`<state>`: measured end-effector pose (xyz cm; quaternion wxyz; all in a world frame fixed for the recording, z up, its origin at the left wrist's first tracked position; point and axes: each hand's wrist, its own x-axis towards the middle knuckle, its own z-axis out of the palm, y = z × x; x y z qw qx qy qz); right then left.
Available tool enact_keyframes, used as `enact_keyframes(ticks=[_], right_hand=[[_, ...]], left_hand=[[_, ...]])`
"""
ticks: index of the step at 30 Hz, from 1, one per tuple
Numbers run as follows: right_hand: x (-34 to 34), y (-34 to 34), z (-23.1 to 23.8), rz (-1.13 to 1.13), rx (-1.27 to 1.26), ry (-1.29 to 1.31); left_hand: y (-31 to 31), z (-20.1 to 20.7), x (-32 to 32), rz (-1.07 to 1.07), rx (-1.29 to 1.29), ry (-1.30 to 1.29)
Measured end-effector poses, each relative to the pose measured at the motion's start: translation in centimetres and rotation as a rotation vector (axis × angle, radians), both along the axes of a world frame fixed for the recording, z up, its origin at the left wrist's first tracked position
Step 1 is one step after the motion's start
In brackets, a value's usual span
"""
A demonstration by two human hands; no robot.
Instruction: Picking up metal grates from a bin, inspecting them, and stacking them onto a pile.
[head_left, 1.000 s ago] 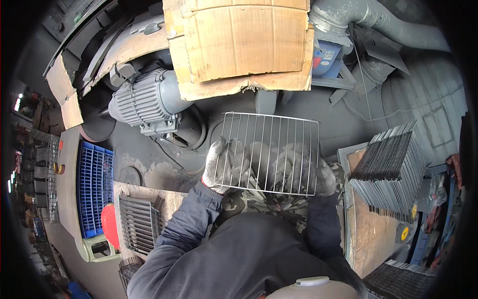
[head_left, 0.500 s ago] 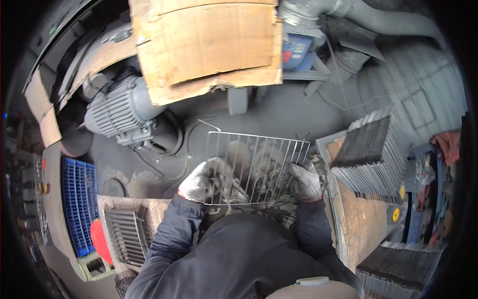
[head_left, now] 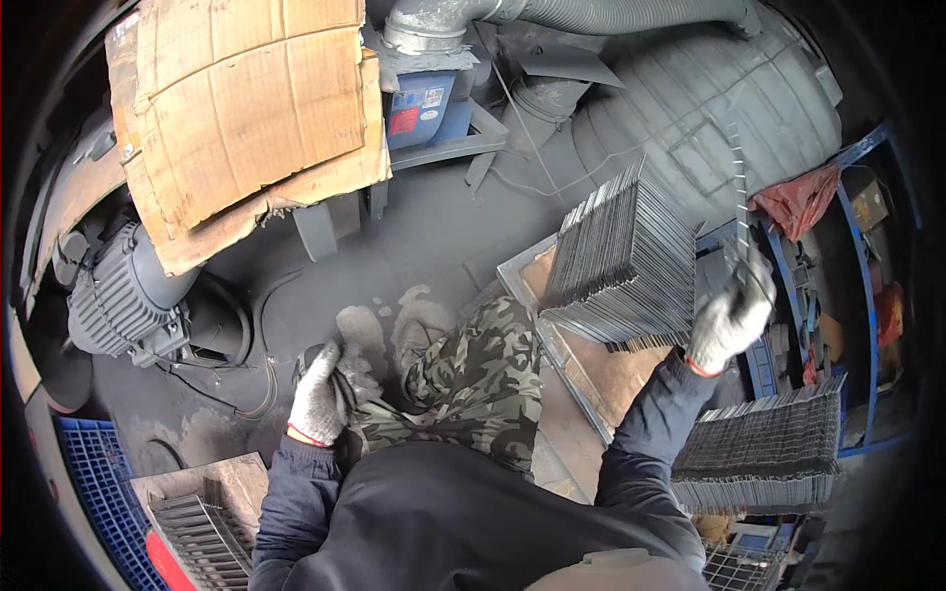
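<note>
My right hand, in a whitish work glove, reaches out to the right and is closed on a wire rack. The rack stands upright and shows nearly edge-on as a thin line of bright wire ends. Just left of that hand is a tall stack of wire racks. A second stack of racks lies nearer, below my right forearm. My left hand, gloved too, is low beside my camouflage-trousered leg. Its fingers are curled round something dark that I cannot make out.
Cardboard sheets cover equipment at the far left, above a grey motor. A large grey ribbed tank stands at the far right, near blue shelving. Slatted metal parts and a blue plastic crate are at lower left.
The wire rack, held in both hands before my lap, has left my left hand and swung up and right in my right hand. The whole view has turned to the right.
</note>
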<state>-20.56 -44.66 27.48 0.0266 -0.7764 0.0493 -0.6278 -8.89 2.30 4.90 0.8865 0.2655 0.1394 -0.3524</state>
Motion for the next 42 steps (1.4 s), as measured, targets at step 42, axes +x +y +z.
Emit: enact_keyframes(ticks=[42], right_hand=[[-0.4,-1.1,-6.4,-0.212,-0.123,0.747]], left_hand=[[46.3,-4.6,-21.2,0.453,2.556,0.556]])
